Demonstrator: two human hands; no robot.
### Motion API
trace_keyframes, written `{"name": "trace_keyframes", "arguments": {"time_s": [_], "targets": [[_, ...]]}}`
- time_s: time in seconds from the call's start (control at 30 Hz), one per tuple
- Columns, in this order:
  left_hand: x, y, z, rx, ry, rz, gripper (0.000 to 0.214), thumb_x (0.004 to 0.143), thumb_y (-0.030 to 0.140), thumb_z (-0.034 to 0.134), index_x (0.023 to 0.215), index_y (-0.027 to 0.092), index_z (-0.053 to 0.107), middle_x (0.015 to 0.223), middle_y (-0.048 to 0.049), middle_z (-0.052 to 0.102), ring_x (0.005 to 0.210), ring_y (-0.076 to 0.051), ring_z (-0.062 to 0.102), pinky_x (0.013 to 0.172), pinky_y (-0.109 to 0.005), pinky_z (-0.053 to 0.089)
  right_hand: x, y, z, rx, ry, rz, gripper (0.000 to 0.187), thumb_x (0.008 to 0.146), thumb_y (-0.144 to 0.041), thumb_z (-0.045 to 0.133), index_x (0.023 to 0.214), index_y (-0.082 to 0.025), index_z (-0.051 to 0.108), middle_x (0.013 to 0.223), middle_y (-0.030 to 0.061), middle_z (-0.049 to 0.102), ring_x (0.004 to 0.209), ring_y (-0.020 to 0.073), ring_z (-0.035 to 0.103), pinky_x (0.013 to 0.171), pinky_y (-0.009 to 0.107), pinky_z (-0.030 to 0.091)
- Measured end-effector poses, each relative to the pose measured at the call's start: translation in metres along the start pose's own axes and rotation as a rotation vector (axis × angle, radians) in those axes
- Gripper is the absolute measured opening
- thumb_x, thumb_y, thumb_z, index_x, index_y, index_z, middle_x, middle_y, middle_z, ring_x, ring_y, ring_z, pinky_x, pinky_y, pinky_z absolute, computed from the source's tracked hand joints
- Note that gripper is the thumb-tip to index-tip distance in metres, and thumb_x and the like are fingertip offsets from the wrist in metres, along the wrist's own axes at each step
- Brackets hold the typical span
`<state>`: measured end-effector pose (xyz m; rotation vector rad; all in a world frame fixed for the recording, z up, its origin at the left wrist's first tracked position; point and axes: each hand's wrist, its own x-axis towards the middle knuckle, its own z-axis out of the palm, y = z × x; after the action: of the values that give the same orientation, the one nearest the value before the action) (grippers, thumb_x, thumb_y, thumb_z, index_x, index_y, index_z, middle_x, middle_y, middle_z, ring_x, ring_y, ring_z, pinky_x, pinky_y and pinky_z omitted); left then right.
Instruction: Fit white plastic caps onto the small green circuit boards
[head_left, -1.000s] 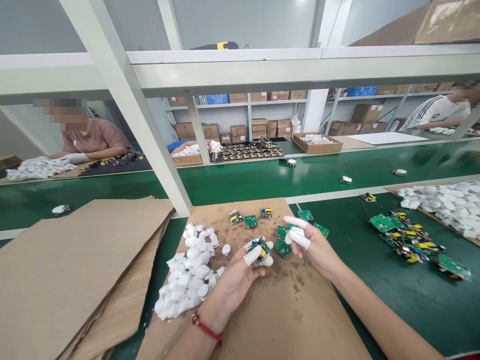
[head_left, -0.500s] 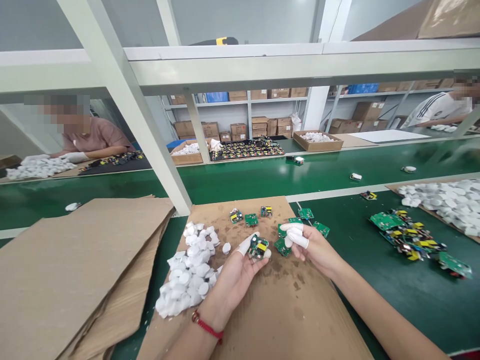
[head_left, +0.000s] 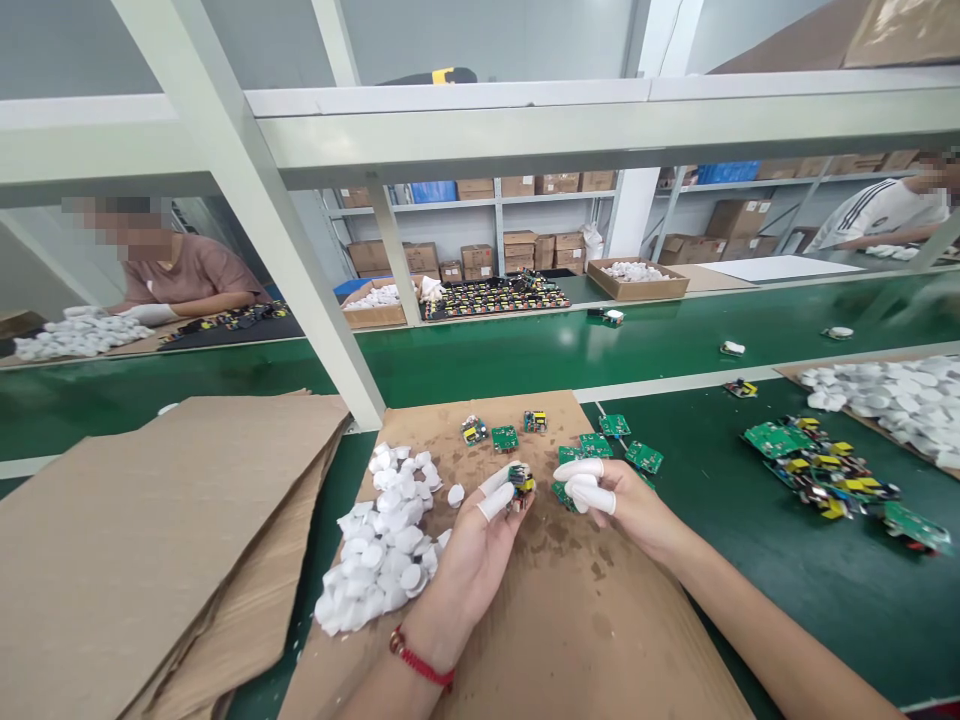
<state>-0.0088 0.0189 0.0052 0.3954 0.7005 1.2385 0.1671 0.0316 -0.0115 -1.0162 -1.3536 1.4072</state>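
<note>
My left hand (head_left: pixel 472 545) pinches a small circuit board (head_left: pixel 521 482) with a yellow-wrapped transformer between white-capped fingertips, above the cardboard sheet (head_left: pixel 585 640). White finger cots also cover the fingertips of my right hand (head_left: pixel 615 495). These fingers are drawn together just to the right of the held board; whatever lies between them is hidden. Beneath and behind them are several green circuit boards (head_left: pixel 596 445), partly covered. Farther back on the cardboard sit a green-side-up board (head_left: pixel 505 438) and two boards showing yellow transformers, one of them the right-hand board (head_left: pixel 535 421).
A heap of white pads (head_left: pixel 386 540) lies left of my left hand. Stacked cardboard (head_left: pixel 150 520) is farther left, beside a slanted frame post (head_left: pixel 300 270). More boards (head_left: pixel 825 470) are piled at right. Across the green belt (head_left: pixel 480 355), two people work.
My left hand has turned the circuit board more edge-on and its thumb has closed over it. My right hand has shifted only slightly. Pieces on the belt have moved right.
</note>
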Motion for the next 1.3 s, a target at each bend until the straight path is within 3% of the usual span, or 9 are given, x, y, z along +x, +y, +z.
{"name": "trace_keyframes", "arguments": {"time_s": [0.17, 0.37, 0.47, 0.6, 0.67, 0.77, 0.9, 1.13, 1.3], "targets": [[-0.009, -0.003, 0.001, 0.184, -0.101, -0.04, 0.038, 0.063, 0.01, 0.07, 0.1, 0.018, 0.065, 0.107, -0.0056, 0.065, 0.1, -0.016, 0.055, 0.083, -0.024, 0.043, -0.008, -0.003, 0.003, 0.138, -0.253, 0.049, 0.022, 0.065, -0.031, 0.071, 0.082, -0.017, 0.07, 0.061, -0.0021, 0.053, 0.051, 0.0081, 0.044, 0.046, 0.019, 0.037], [-0.013, -0.002, 0.001, 0.299, -0.178, -0.099, 0.045, 0.058, 0.016, 0.077, 0.101, 0.019, 0.065, 0.099, -0.0055, 0.066, 0.093, -0.017, 0.056, 0.078, -0.025, 0.042, -0.011, -0.004, 0.001, 0.312, -0.325, 0.01, 0.025, 0.069, -0.036, 0.068, 0.086, -0.018, 0.072, 0.067, 0.0031, 0.061, 0.066, 0.0145, 0.054, 0.051, 0.022, 0.042], [-0.012, 0.002, 0.0, 0.257, -0.212, -0.122, 0.041, 0.059, 0.016, 0.076, 0.099, 0.019, 0.065, 0.099, -0.0053, 0.066, 0.092, -0.017, 0.057, 0.082, -0.027, 0.043, -0.012, -0.008, 0.0, 0.316, -0.28, -0.03, 0.029, 0.069, -0.039, 0.069, 0.088, -0.018, 0.072, 0.067, 0.0043, 0.062, 0.066, 0.0161, 0.056, 0.051, 0.023, 0.044], [-0.014, 0.005, 0.0, 0.159, -0.298, -0.165, 0.042, 0.067, 0.015, 0.071, 0.108, 0.02, 0.061, 0.104, -0.0061, 0.064, 0.099, -0.022, 0.058, 0.093, -0.04, 0.041, -0.013, -0.013, -0.005, 0.22, -0.082, -0.19, 0.046, 0.067, -0.034, 0.073, 0.11, -0.026, 0.062, 0.073, 0.0025, 0.065, 0.067, 0.0161, 0.059, 0.058, 0.027, 0.049], [-0.015, 0.005, 0.0, 0.151, -0.347, -0.185, 0.043, 0.068, 0.016, 0.069, 0.11, 0.02, 0.06, 0.102, -0.007, 0.065, 0.096, -0.023, 0.06, 0.092, -0.041, 0.042, -0.014, -0.014, -0.008, 0.084, -0.023, -0.307, 0.039, 0.068, -0.027, 0.073, 0.105, -0.028, 0.064, 0.079, 0.0031, 0.068, 0.072, 0.0171, 0.062, 0.066, 0.03, 0.052], [-0.013, 0.001, -0.002, 0.164, -0.397, -0.16, 0.039, 0.067, 0.017, 0.07, 0.105, 0.018, 0.062, 0.103, -0.0085, 0.065, 0.093, -0.022, 0.061, 0.088, -0.036, 0.045, -0.018, -0.015, -0.008, -0.202, -0.025, -0.514, 0.026, 0.073, -0.019, 0.068, 0.097, -0.027, 0.068, 0.093, 0.0063, 0.07, 0.084, 0.0217, 0.063, 0.075, 0.036, 0.052], [-0.01, -0.004, -0.007, 0.192, -0.376, -0.17, 0.034, 0.065, 0.017, 0.072, 0.098, 0.016, 0.065, 0.103, -0.0083, 0.066, 0.094, -0.019, 0.059, 0.082, -0.027, 0.046, -0.023, -0.015, -0.003, -0.43, -0.031, -0.748, 0.041, 0.074, -0.009, 0.064, 0.109, -0.031, 0.064, 0.102, 0.004, 0.069, 0.101, 0.0252, 0.06, 0.087, 0.043, 0.049], [-0.011, -0.005, -0.003, 0.251, -0.353, -0.197, 0.038, 0.057, 0.018, 0.077, 0.094, 0.016, 0.068, 0.091, -0.0065, 0.069, 0.081, -0.015, 0.06, 0.072, -0.022, 0.045, -0.023, -0.016, 0.003, -0.591, -0.009, -0.879, 0.05, 0.077, -0.01, 0.061, 0.121, -0.032, 0.055, 0.109, 0.0029, 0.066, 0.108, 0.0246, 0.058, 0.091, 0.041, 0.048], [-0.011, -0.002, -0.001, 0.285, -0.407, -0.18, 0.032, 0.061, 0.025, 0.076, 0.091, 0.016, 0.069, 0.09, -0.0069, 0.069, 0.081, -0.016, 0.06, 0.074, -0.024, 0.044, -0.023, -0.015, 0.002, -0.53, -0.074, -0.785, 0.036, 0.087, -0.023, 0.048, 0.123, -0.03, 0.053, 0.12, 0.0043, 0.059, 0.114, 0.0247, 0.053, 0.095, 0.043, 0.044]]}}
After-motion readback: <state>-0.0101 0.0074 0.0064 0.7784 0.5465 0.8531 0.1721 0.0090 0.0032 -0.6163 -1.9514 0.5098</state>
